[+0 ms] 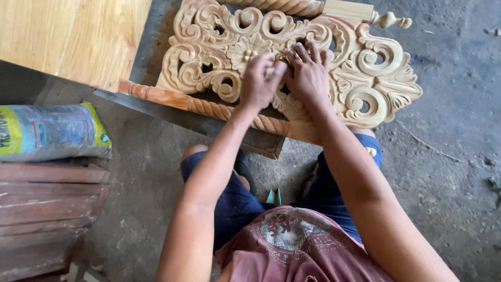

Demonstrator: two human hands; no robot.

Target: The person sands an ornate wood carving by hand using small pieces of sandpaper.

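A pale carved wooden panel [365, 73] with scrolls and a flower lies in front of me, framed by twisted rope-turned posts [219, 109]. My left hand [259, 79] presses fingers closed onto the carving near its middle; what lies under the fingers is hidden. My right hand [308, 73] rests right beside it, fingers bent on the same spot of the carving. The two hands touch each other. My knees in blue shorts sit below the panel.
A flat light wood board [73, 36] lies at top left. A grey and yellow sack [52, 130] rests on stacked reddish planks [47, 203] at left. A dark board edge [209, 122] runs under the panel. Grey concrete floor [449, 156] spreads to the right.
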